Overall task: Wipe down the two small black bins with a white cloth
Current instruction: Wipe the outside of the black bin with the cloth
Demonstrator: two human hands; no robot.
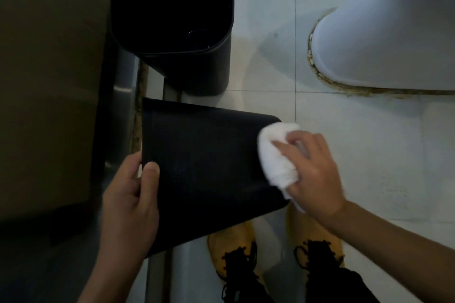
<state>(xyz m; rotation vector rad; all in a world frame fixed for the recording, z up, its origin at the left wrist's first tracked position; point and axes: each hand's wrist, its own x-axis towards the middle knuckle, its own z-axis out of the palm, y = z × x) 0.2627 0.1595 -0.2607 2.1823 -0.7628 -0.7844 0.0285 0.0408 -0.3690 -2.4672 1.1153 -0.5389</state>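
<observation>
While it is held tipped on its side above the tiled floor (270, 56), the nearer black bin (209, 167) shows one broad flat wall to the camera, its wider rim end toward the left and its narrower base end toward the right. Against that base end lies the white cloth (275, 155), bunched into a pad and touching the bin's upper right corner and right edge. Behind it, just beyond its far edge, the second black bin (172, 19) stands upright on the floor with its open mouth upward, close beside a dark panel (49, 81) on the left. To the right, well apart from both bins, sits the white base of a toilet (381, 44), ringed by a cracked, yellowed seal where it meets the tiles. Below the held bin, two yellow shoes (236, 253) with black laces stand on the floor.

For the grip: the left hand (130, 204) clasps the bin's rim edge, thumb laid over the facing wall and fingers behind. The right hand (312, 170) is curled over the cloth, fingers bent around it and pressing it to the bin.
</observation>
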